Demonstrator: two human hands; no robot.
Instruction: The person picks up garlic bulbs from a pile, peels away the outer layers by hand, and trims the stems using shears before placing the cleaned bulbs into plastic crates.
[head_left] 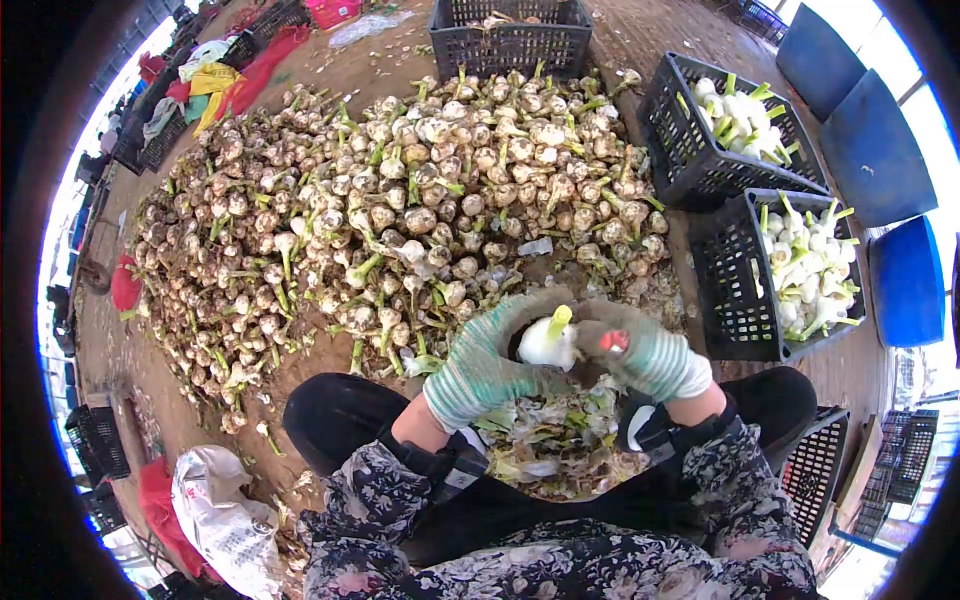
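Note:
My left hand (495,355), in a green and white striped glove with a soiled grey palm, curls around a peeled white garlic bulb (548,343). The bulb has a cut green stem pointing up toward the camera. My right hand (640,350), gloved alike, closes on the bulb's other side with its fingers bent. A small red patch shows at the right hand's fingers; what it belongs to cannot be made out. Just beyond both hands lies a large heap of unpeeled, dirt-covered garlic bulbs (400,210). Below them, between my legs, are shed garlic skins (560,440).
Two black crates, a far one (690,165) and a nearer one (738,285), hold peeled garlic at right. Another black crate (510,48) stands behind the heap. A blue barrel (905,285) is far right. A white sack (222,520) lies at lower left.

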